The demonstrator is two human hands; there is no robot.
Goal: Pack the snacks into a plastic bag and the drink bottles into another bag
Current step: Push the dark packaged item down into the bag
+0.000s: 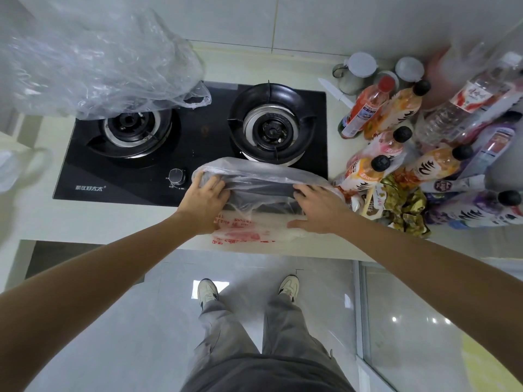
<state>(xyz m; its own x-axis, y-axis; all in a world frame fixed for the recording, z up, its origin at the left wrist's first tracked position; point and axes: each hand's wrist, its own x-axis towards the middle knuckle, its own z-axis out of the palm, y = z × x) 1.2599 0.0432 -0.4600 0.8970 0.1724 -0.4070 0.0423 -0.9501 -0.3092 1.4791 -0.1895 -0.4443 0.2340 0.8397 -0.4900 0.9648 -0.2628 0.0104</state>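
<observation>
A thin plastic bag (254, 222) with red print lies on the counter's front edge, its mouth spread over the stove's front. My left hand (205, 198) grips the left side of the bag's mouth. My right hand (319, 209) holds the right side, fingers curled into the opening. Several drink bottles (396, 142) with black caps lie heaped at the right, with a clear water bottle (464, 106) behind them. Gold-wrapped snacks (404, 205) sit at the front of the heap.
A black two-burner gas stove (198, 137) fills the counter's middle. A big crumpled clear plastic bag (93, 66) hangs over the left burner. Jars with white lids (359, 69) and a white knife (336, 93) stand at the back right. Another bag's edge (17, 168) shows far left.
</observation>
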